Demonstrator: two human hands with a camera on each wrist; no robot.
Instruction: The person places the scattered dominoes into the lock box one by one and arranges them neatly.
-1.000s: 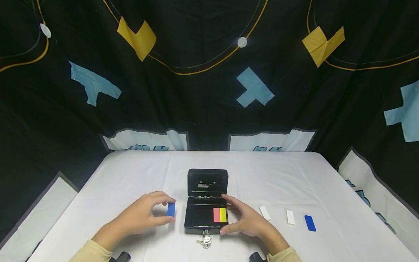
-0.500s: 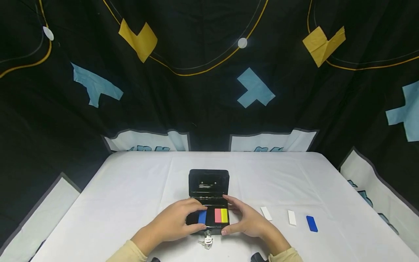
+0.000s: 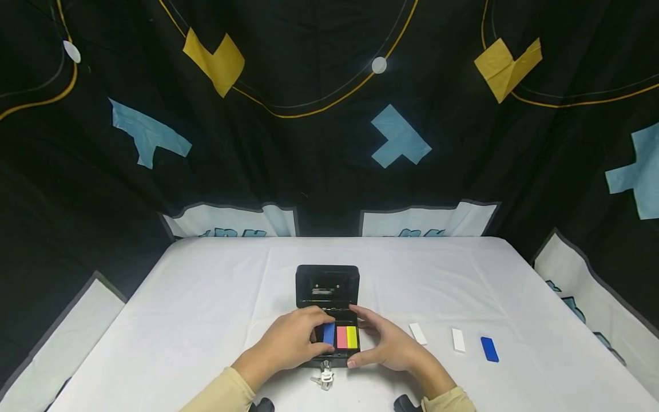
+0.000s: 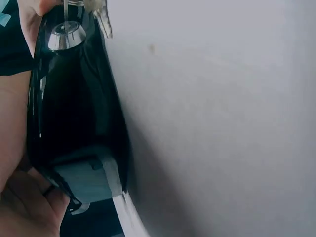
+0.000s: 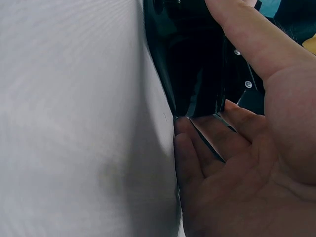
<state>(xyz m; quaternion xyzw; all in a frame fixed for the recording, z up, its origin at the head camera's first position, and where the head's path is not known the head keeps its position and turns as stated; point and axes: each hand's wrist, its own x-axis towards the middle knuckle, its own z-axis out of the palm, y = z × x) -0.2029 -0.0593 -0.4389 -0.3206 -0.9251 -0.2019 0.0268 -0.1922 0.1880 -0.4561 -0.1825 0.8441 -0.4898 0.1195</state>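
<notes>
A black cash box (image 3: 327, 280) stands with its lid raised, keys (image 3: 324, 376) hanging from the lock at its front. My left hand (image 3: 293, 339) reaches over the box's left part and pinches a blue block (image 3: 328, 334) between thumb and fingers. Right beside that block, a pink block (image 3: 342, 337) and a yellow block (image 3: 352, 337) lie side by side in the box. My right hand (image 3: 393, 346) holds the box's right end, thumb at the front corner and fingers along the side. Seen from the right wrist, the fingertips (image 5: 183, 126) meet the box's end wall.
To the right on the white tablecloth (image 3: 437, 274) lie a white block (image 3: 418, 334), a second white block (image 3: 458, 340) and another blue block (image 3: 489, 349). A black curtain (image 3: 309, 166) with taped-on shapes hangs behind the table.
My left hand has carried the blue block from left of the box to a spot inside it, against the pink block. The right hand has stayed at the box's right end.
</notes>
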